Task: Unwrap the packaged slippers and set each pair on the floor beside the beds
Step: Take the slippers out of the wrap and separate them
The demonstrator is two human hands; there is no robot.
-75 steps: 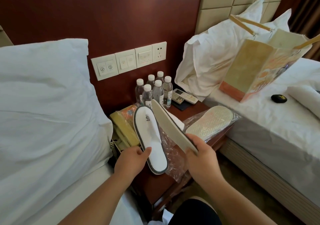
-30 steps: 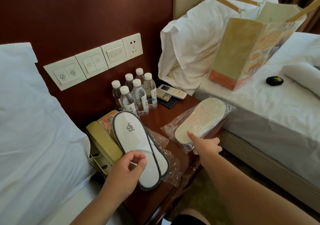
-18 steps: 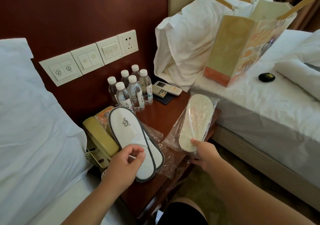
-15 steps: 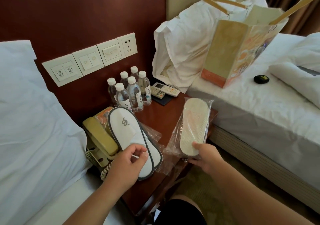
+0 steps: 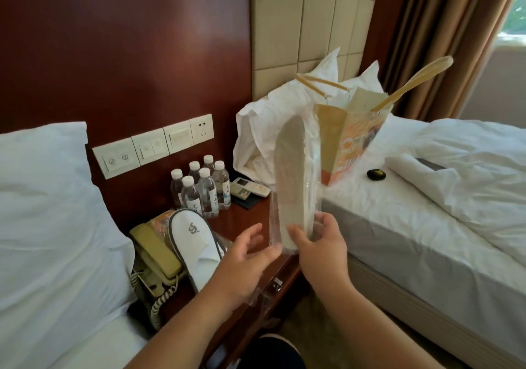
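Plastic: clear wrap point(image 5: 313, 169) encloses the packed slippers point(image 5: 291, 180), held upright above the nightstand point(image 5: 253, 215).
Right hand point(image 5: 320, 243): fingers pinch the pack's lower end, thumb in front.
Left hand point(image 5: 244, 254): fingers spread, loose, at the wrap's lower left edge; contact unclear.
Loose pair point(image 5: 196, 240): unwrapped, lying on the nightstand against the phone point(image 5: 155, 254).
Advice: steady the pack with the right, find the open end with the left, and slide the slippers out rather than tearing.
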